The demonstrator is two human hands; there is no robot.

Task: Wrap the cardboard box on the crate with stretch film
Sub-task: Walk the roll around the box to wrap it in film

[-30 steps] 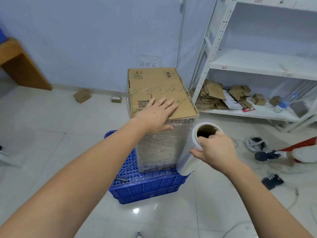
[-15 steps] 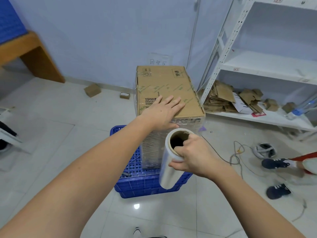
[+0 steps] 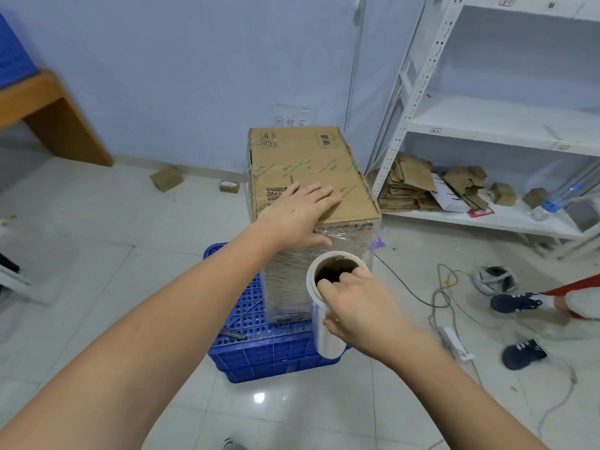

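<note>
Cardboard box [image 3: 308,170] stands upright on the blue crate [image 3: 266,352] at centre frame, its sides covered in stretch film. The left hand [image 3: 298,216] lies flat on its top, fingers straight. The right hand [image 3: 357,303] grips the film roll [image 3: 319,319] just below, fingers hooked inside the core.

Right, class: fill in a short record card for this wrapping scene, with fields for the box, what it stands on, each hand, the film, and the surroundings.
Box: cardboard box standing upright, its sides already covered in film
Support: blue crate on the tiled floor
Left hand: left hand lying flat on the box top, fingers straight
Right hand: right hand gripping the film roll, fingers hooked into its core
Roll position: upright beside the box's near right corner
Surroundings: white shelf holding flattened cardboard; cables on the floor
</note>
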